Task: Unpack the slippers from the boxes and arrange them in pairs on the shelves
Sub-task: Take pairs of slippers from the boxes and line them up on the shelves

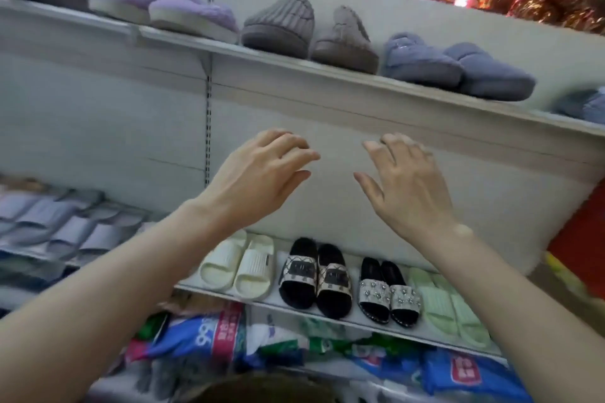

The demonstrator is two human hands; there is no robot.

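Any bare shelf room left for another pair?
Upper shelf: one narrow gap, between blue-grey fuzzy slippers and the blurred blue pair at right edge. Lower shelf: packed from cream ribbed slides to pale green slides; ends hidden by forearms.

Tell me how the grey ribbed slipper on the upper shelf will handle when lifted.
The grey ribbed slipper probably squashes on top: its upper looks knitted. The thick sole likely stays stiff. It stands flat, so tipping seems unlikely.

Left hand (262, 180) and right hand (406, 186) raised empty between 2 slipper shelves (327, 75)
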